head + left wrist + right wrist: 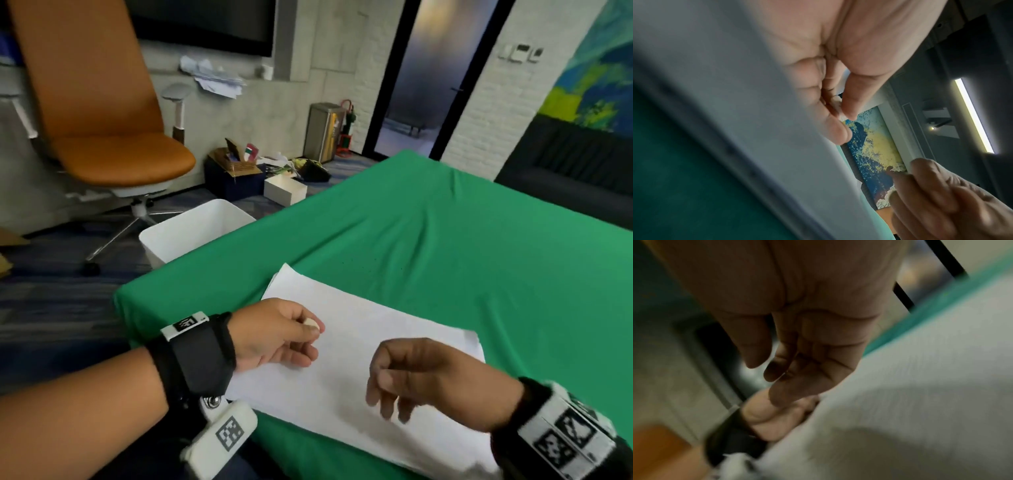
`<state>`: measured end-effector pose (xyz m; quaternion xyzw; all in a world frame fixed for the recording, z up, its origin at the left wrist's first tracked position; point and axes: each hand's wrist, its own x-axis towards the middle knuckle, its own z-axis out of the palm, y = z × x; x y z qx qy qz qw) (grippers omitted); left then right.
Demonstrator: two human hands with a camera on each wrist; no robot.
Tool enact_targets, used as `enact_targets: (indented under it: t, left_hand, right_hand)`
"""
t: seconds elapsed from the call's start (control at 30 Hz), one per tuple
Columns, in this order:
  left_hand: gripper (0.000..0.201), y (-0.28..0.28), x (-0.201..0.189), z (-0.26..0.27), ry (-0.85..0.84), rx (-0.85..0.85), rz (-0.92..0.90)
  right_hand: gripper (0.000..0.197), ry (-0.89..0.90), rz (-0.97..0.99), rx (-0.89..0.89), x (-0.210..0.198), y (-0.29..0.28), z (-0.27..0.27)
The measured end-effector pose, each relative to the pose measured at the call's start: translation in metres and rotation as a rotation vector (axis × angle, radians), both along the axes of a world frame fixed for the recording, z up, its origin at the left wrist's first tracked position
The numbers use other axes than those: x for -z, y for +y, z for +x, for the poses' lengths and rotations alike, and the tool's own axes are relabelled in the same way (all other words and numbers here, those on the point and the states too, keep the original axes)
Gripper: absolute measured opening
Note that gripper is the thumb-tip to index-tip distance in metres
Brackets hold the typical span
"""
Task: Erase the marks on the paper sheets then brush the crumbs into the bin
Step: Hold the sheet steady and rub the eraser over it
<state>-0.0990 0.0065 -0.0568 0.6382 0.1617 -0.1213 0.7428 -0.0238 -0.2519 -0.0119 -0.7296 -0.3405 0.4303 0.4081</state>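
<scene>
Over the paper sheets [359, 346], left hand [274, 334] (apparently) pinching eraser [312, 322].

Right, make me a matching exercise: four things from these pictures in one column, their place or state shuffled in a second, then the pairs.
Things:
1. eraser
2. paper
3. bin
4. right hand

Places or states:
A. on the floor beside the table
B. lying on the green cloth
C. above the paper, fingers loosely curled, holding nothing
D. pinched in the left hand

Pairs: 1-D, 2-B, 3-A, 4-C
</scene>
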Motion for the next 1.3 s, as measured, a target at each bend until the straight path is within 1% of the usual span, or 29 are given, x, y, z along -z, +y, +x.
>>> enact_targets:
  t: [0.03,0.07,0.1,0.17,0.2,0.27,0.3,0.37,0.43,0.5,0.53,0.6,0.63,0.7,0.77,0.8,0.83,0.87,0.93,0.97,1.0,1.03,1.07,1.1,1.13,1.2,1.23,1.27,1.3]
  left_hand:
    - [0.014,0.000,0.000,0.000,-0.001,0.016,0.007]
    - [0.012,-0.001,0.000,-0.001,-0.007,0.030,0.014]
    - [0.010,-0.002,0.000,-0.002,-0.015,0.040,0.019]
    - [0.008,-0.003,0.001,-0.002,-0.030,0.050,0.029]
    - [0.007,-0.003,0.000,-0.002,-0.035,0.052,0.039]
    - [0.006,-0.003,0.001,-0.002,-0.038,0.054,0.060]
    - [0.006,-0.003,0.001,-0.001,-0.037,0.057,0.065]
    - [0.006,-0.003,0.001,-0.001,-0.034,0.062,0.068]
    - [0.006,-0.004,0.001,-0.001,-0.039,0.066,0.080]
    - [0.006,-0.004,0.002,0.000,-0.046,0.068,0.090]
    - [0.006,-0.005,0.003,0.000,-0.050,0.069,0.094]
    - [0.006,-0.006,0.005,0.000,-0.064,0.075,0.119]
    - [0.007,-0.006,0.006,0.000,-0.071,0.081,0.139]
    - [0.008,-0.007,0.008,-0.002,-0.085,0.085,0.175]
    - [0.010,-0.008,0.009,-0.002,-0.087,0.081,0.189]
    - [0.010,-0.008,0.008,-0.002,-0.084,0.081,0.187]
    - [0.009,-0.007,0.008,-0.002,-0.081,0.081,0.181]
    - [0.008,-0.007,0.007,-0.001,-0.079,0.081,0.173]
    - [0.007,-0.006,0.007,0.000,-0.077,0.080,0.161]
    - [0.007,-0.005,0.007,0.000,-0.076,0.079,0.158]
    - [0.007,-0.006,0.007,0.000,-0.074,0.078,0.158]
    - [0.007,-0.006,0.007,0.000,-0.072,0.077,0.162]
    - [0.007,-0.006,0.006,0.000,-0.071,0.078,0.166]
    - [0.007,-0.007,0.006,-0.001,-0.070,0.081,0.166]
    - [0.008,-0.007,0.005,-0.001,-0.068,0.084,0.163]
    - [0.010,-0.006,0.004,-0.001,-0.063,0.084,0.160]
    - [0.010,-0.006,0.004,-0.001,-0.061,0.082,0.163]
    - [0.011,-0.005,0.004,-0.001,-0.060,0.080,0.168]
    - [0.011,-0.005,0.004,-0.001,-0.060,0.078,0.170]
  right_hand:
    - [0.010,0.260,0.011,-0.008,0.003,0.003,-0.003]
    - [0.009,0.426,-0.008,-0.042,0.009,0.005,-0.005]
    - [0.011,0.506,-0.042,-0.068,0.016,0.006,-0.005]
    - [0.027,0.548,-0.083,-0.044,0.023,0.008,0.002]
    - [0.037,0.534,-0.044,0.047,0.021,0.011,0.010]
    - [0.056,0.516,0.162,0.348,0.016,0.013,0.033]
    - [0.057,0.500,0.282,0.491,0.013,0.013,0.044]
    - [0.040,0.466,0.414,0.640,0.010,0.012,0.055]
    - [0.039,0.558,0.385,0.504,0.014,0.010,0.050]
    - [0.042,0.669,0.195,0.161,0.019,0.007,0.030]
    - [0.042,0.662,0.109,0.016,0.024,0.005,0.024]
    - [0.049,0.641,0.025,-0.059,0.029,0.011,0.023]
    - [0.053,0.682,0.022,0.037,0.030,0.016,0.028]
    - [0.056,0.694,0.157,0.468,0.030,0.027,0.049]
    - [0.031,0.467,0.333,0.844,0.027,0.035,0.073]
    - [0.018,0.371,0.357,0.909,0.023,0.038,0.079]
    - [0.012,0.344,0.359,0.896,0.022,0.040,0.081]
    - [0.014,0.383,0.353,0.816,0.021,0.043,0.077]
    - [0.030,0.567,0.205,0.452,0.023,0.043,0.058]
    - [0.034,0.623,0.098,0.208,0.027,0.039,0.052]
    - [0.037,0.613,0.030,0.039,0.033,0.035,0.051]
    - [0.041,0.593,-0.015,-0.007,0.035,0.034,0.054]
    - [0.043,0.606,-0.032,0.050,0.034,0.037,0.061]
    - [0.042,0.654,-0.005,0.215,0.034,0.041,0.073]
    - [0.038,0.644,0.072,0.457,0.035,0.046,0.091]
    - [0.021,0.438,0.266,0.895,0.034,0.054,0.121]
    - [0.011,0.350,0.323,0.988,0.031,0.059,0.128]
    - [0.005,0.329,0.346,0.977,0.030,0.063,0.128]
    - [0.007,0.377,0.346,0.885,0.029,0.068,0.121]
